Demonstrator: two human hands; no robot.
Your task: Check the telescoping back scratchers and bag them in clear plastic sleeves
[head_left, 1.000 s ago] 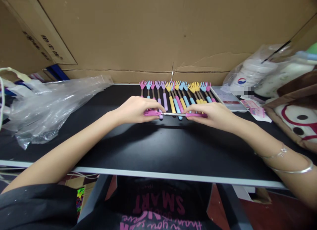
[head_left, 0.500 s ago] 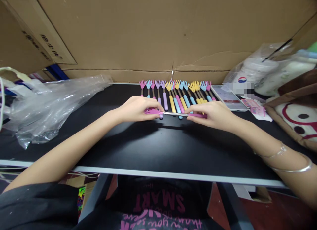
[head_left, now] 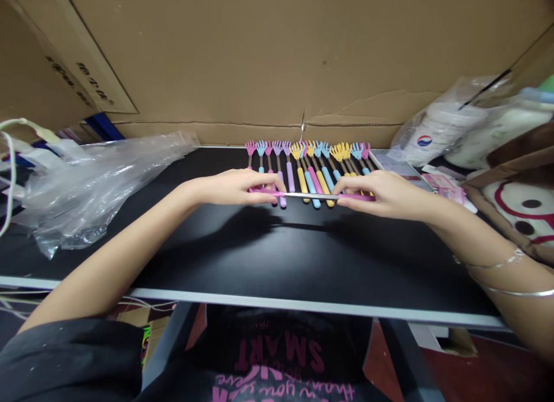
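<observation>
A pink back scratcher (head_left: pixel 309 196) with a bare metal rod is held level above the black table (head_left: pixel 277 263). Its claw end sits between the thumb and fingers of my left hand (head_left: pixel 236 187). My right hand (head_left: pixel 383 195) is closed around its pink handle. The claw is partly covered by my left fingers. Just beyond both hands lies a row of back scratchers (head_left: pixel 314 174) in pink, blue, purple and yellow, claws pointing away from me, some handles hidden behind my hands.
A crumpled clear plastic bag (head_left: pixel 95 188) lies on the left. At the right are a phone-like flat device (head_left: pixel 400 170), pink cards (head_left: pixel 448 185), a bagged white cup (head_left: pixel 441 130) and a brown bag with a cartoon face (head_left: pixel 523 203). Cardboard (head_left: pixel 259 61) walls the back.
The metal rod shows longer between my hands now. My right hand has moved a little to the right with the handle, and my left hand slightly left with the claw end.
</observation>
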